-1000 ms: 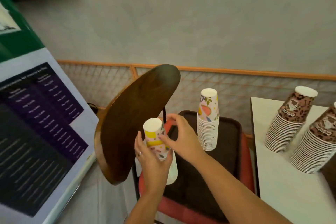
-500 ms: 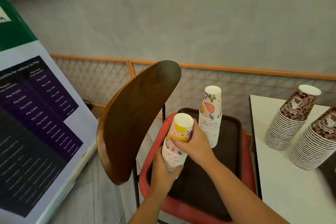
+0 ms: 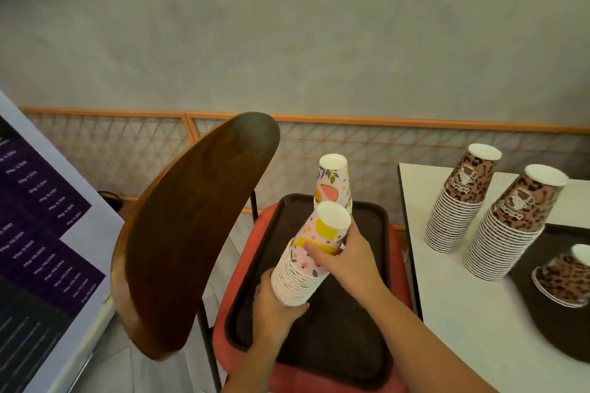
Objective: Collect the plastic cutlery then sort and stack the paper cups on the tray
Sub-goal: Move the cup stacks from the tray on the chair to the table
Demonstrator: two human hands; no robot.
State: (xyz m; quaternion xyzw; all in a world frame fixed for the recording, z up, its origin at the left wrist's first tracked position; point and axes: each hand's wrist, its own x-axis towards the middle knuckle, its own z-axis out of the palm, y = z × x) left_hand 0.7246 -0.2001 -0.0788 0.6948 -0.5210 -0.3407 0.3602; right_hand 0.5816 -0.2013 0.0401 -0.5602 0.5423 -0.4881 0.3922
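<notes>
Both hands hold a tilted stack of pastel patterned paper cups (image 3: pixel 306 262) above the dark brown plastic tray (image 3: pixel 357 322): left hand (image 3: pixel 274 303) cupping its base, fingers curled underneath; right hand (image 3: pixel 344 257) fingers wrapped around its upper cup.

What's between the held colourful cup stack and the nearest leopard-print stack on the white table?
In the head view: the right hand, bare dark tray with its rim, the red chair seat edge, a gap, then bare white table. No other cups.
</notes>
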